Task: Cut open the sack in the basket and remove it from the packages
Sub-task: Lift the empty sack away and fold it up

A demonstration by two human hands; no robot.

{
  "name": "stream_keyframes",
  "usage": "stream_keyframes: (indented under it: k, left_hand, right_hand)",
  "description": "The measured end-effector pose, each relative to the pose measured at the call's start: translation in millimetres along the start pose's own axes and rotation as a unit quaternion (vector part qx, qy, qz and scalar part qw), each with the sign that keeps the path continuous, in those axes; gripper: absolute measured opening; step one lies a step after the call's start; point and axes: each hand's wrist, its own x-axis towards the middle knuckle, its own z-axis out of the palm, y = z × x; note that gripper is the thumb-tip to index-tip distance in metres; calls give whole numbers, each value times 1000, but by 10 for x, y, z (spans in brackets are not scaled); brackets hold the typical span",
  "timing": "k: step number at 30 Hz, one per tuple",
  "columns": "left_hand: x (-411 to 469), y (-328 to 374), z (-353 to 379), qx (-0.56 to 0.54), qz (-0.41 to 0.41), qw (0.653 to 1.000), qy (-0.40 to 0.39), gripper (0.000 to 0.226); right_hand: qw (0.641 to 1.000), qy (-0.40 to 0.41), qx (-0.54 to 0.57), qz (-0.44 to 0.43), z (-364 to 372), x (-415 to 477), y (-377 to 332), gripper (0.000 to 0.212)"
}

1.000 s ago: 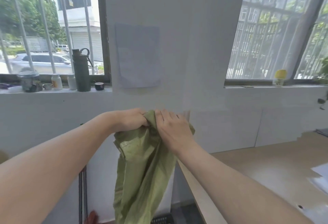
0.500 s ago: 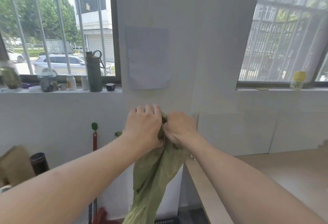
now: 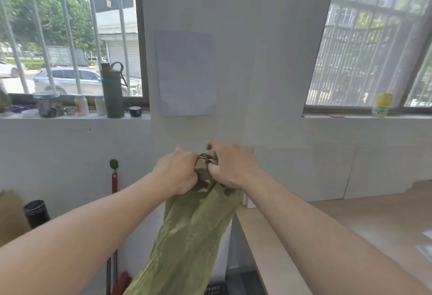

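A limp olive-green sack [image 3: 187,236] hangs in the air in front of the white wall, bunched at its top. My left hand [image 3: 178,173] grips the bunched top from the left. My right hand [image 3: 230,168] grips the same bunch from the right, and the two hands nearly touch. The sack's lower end runs out of view at the bottom edge. A dark basket corner [image 3: 214,289] shows on the floor just right of the sack. No packages and no cutting tool are visible.
A light wooden table [image 3: 339,236] stretches along the right side. The left window sill [image 3: 70,117] carries a green bottle [image 3: 112,91], jars and small pots. A dark flask [image 3: 36,213] and a red-handled tool [image 3: 114,178] stand low on the left.
Both hands have closed tighter on the sack's top, gathering the spread cloth into a narrow bunch. The camera has shifted a little to the left.
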Motion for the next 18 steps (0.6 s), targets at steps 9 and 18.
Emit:
stream_keyframes:
  k: [9,18]
  left_hand:
    - [208,-20,-304,-115,-91,988,39,20]
    - [181,-55,-467,-306,-92,945,-70,22]
  right_hand:
    - [958,166,-193,-135,196,-195,-56,81]
    - [971,168,-154,-75,359,-22,-58,55]
